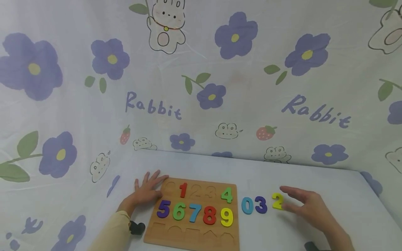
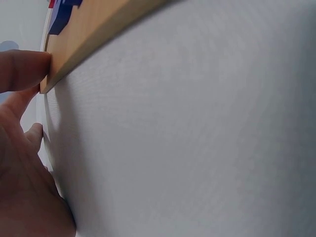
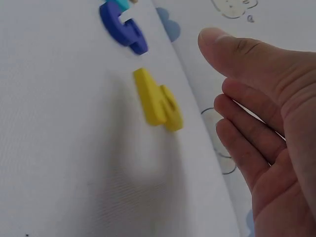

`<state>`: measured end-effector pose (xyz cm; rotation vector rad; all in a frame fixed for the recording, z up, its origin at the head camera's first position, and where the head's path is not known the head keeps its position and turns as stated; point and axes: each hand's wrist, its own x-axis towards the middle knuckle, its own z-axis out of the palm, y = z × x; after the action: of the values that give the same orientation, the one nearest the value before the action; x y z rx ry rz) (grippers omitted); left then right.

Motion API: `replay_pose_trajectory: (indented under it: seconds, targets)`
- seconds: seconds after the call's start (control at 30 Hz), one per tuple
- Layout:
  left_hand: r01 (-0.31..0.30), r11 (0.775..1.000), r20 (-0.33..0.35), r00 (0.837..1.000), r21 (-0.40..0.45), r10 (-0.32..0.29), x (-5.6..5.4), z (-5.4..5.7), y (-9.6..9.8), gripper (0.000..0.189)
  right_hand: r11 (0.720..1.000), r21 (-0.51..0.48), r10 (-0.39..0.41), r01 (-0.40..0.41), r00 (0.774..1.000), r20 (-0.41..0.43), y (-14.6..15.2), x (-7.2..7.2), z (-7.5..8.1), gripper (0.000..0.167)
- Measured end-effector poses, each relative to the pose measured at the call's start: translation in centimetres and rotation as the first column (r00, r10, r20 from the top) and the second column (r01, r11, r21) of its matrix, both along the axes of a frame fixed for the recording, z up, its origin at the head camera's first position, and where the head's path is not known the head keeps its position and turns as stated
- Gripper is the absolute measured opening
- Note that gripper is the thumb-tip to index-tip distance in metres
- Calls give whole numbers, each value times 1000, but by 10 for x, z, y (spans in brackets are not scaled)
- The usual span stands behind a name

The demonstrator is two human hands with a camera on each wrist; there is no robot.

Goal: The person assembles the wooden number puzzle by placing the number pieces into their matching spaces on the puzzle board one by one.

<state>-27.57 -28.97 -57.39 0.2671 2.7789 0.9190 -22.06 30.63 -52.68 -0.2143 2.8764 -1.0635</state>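
My left hand lies at the upper left corner of a wooden number board, fingers spread. In the left wrist view its thumb touches the board's edge. Over the table to the right, my right hand hovers beside a yellow number 2, its thumb and fingers apart and nothing between them. The right wrist view shows the yellow piece on the white surface, apart from the fingers. A purple number 3 and a blue number 0 lie between that piece and the board.
Set in the board are several coloured numbers, among them a red 1, a green 4 and a yellow 9. Outlined recesses show in its top and bottom rows. A flower-patterned cloth hangs behind the white table.
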Motion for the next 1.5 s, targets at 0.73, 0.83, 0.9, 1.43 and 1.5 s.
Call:
replay_pose_trajectory:
  seconds: [0.73, 0.83, 0.9, 1.43, 1.5]
  targets:
    - [-2, 1000, -24, 1000, 7, 3, 1, -2, 0, 75, 998, 63, -27, 27, 1000, -1, -2, -10, -36, 63]
    - [-4, 1000, -19, 1000, 7, 4, 1, -1, -1, 76, 998, 54, -31, 32, 999, -12, -4, -8, -35, 62]
    - [-3, 1000, -20, 1000, 4, 3, 1, -2, -1, 76, 998, 47, -38, 38, 999, -9, -3, -7, -33, 63]
    - [-18, 998, 16, 1000, -55, 19, 1, 4, 2, 77, 1000, 0, 3, -3, 984, -178, -61, 10, 29, 62]
    - [-14, 999, 11, 1000, -42, 15, 1, 2, 1, 77, 1000, -7, 15, -17, 979, -201, -73, 10, 36, 62]
